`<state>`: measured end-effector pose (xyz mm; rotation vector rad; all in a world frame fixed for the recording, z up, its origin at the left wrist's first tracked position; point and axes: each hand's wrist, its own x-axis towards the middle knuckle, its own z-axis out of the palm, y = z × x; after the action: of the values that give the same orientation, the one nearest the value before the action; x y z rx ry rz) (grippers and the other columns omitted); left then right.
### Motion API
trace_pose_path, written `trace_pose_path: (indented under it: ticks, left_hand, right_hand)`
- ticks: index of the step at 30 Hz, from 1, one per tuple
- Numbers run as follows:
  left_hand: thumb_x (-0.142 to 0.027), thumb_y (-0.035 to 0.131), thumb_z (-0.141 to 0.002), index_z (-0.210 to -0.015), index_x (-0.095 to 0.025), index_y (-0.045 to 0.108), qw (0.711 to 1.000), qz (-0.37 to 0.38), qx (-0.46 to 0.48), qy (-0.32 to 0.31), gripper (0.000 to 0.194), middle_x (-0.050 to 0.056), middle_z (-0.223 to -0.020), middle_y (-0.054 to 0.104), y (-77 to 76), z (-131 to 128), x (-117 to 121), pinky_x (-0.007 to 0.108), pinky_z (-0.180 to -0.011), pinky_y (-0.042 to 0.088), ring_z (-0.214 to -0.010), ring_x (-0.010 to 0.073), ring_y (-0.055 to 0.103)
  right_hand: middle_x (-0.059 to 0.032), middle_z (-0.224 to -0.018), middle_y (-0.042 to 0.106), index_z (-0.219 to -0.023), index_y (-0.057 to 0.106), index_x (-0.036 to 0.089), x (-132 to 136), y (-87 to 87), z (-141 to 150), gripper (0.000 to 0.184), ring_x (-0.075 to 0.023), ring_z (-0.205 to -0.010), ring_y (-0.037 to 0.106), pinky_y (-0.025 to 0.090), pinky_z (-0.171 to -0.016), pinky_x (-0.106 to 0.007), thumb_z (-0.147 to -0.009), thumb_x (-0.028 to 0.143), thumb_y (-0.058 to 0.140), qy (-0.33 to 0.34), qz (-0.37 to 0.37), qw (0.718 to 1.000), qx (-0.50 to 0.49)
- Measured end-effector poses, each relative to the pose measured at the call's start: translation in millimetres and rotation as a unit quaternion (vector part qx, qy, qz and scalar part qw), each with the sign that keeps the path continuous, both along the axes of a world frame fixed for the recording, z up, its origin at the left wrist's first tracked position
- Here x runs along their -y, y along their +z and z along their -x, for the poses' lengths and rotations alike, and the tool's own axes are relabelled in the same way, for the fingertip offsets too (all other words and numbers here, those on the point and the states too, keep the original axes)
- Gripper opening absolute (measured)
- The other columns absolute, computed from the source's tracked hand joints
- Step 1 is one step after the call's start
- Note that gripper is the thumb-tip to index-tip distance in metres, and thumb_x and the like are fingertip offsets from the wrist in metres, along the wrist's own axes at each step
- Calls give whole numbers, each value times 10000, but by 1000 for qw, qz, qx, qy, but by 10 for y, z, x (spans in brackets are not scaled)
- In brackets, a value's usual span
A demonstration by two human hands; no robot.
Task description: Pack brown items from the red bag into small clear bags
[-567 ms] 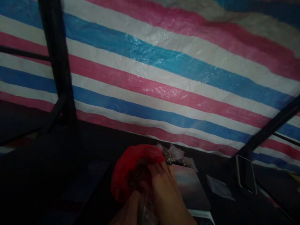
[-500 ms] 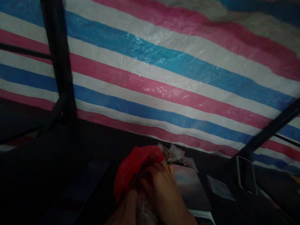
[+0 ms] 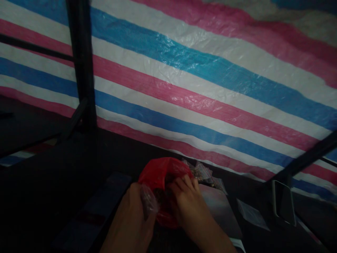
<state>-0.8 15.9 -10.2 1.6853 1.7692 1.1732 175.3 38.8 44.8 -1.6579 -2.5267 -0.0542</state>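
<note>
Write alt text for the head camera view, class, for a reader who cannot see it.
Two bare hands work at a red plastic bag on a dark table: the left hand pinches a small clear bag, and the right hand reaches into the red one. A striped tarp hangs behind.

A makeshift stall or shelter is suggested: a striped tarpaulin (image 3: 200, 91) is hung as the back wall, carried by dark metal poles (image 3: 81, 66), above a dim surface (image 3: 52, 182).
</note>
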Motion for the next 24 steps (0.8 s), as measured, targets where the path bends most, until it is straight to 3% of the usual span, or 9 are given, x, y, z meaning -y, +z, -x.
trace_pose_path:
  ticks: [3, 8, 12, 17, 24]
  left_hand:
    - [-328, 511, -937, -940, -296, 445, 995, 58, 73, -43, 74, 19, -816, 649, 65, -10, -50, 367, -646, 516, -727, 272, 709]
    - [-228, 551, -894, -912, -302, 404, 988, 84, 125, -22, 165, -32, -772, 608, 267, -23, -59, 323, -619, 425, -683, 228, 668]
    - [-259, 633, -810, -883, -297, 423, 984, 86, 158, -8, 226, -65, -715, 560, 261, -40, -81, 304, -591, 406, -632, 203, 616]
    - [-330, 644, -669, -833, -289, 466, 967, 52, 249, 8, 245, -67, -690, 566, 207, -14, -134, 310, -600, 452, -635, 197, 591]
    - [-313, 713, -580, -885, -241, 574, 912, 69, 405, -10, 342, -54, -738, 672, 261, -84, -152, 313, -669, 556, -702, 191, 668]
  right_hand:
    - [-98, -1253, 779, -1189, 757, 191, -14, 21, 19, 288, -300, -1220, 608, 388, -1082, -465, -1009, 65, 570, 8, -4, 1000, 2]
    - [-103, -1259, 765, -1189, 753, 193, 17, 24, 31, 227, -307, -1229, 580, 371, -1054, -467, -1036, 145, 593, 2, 3, 1000, -19]
    - [-85, -1269, 764, -1242, 741, 209, 43, -4, 11, 264, -297, -1227, 578, 360, -1049, -457, -1038, 137, 590, -5, 12, 1000, -28]
    - [-130, -1289, 755, -1264, 743, 167, 37, 14, -19, 310, -322, -1234, 574, 334, -1065, -477, -1019, 82, 574, -15, 7, 1000, -17]
    - [-50, -1224, 781, -1205, 756, 225, 39, -20, 2, 266, -273, -1189, 595, 349, -1013, -410, -1005, 109, 624, 1, 12, 999, -39]
